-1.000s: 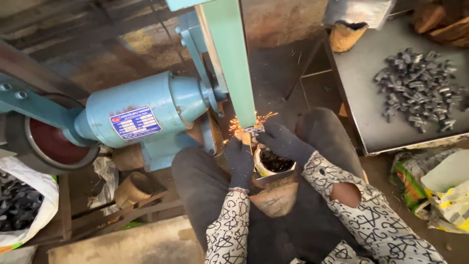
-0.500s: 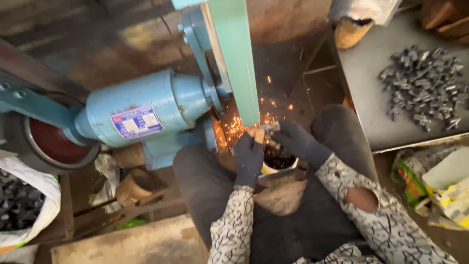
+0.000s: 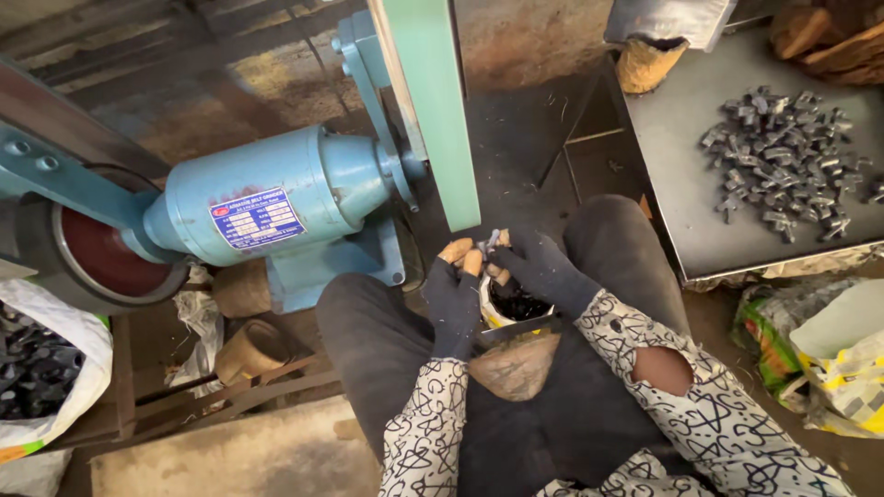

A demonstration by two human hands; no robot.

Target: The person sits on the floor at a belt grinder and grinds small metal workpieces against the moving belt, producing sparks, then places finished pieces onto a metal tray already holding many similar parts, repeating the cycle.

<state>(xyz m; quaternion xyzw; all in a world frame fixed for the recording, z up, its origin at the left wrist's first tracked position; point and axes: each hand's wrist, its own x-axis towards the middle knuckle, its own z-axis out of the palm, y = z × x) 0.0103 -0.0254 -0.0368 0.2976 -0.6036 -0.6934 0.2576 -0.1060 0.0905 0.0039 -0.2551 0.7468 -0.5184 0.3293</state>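
Left hand [image 3: 456,293]: being clenched on the small metal piece [image 3: 493,241].
Right hand [image 3: 541,269]: also gripping it.
Green sanding belt [image 3: 433,110]: being approached, just above both hands.

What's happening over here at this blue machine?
A seated person in dark gloves holds a small metal piece with both the left hand and the right hand, just below the green sanding belt of a blue grinder. No sparks show. A small container sits between the knees, and a pile of similar grey parts lies on a metal tray to the right.
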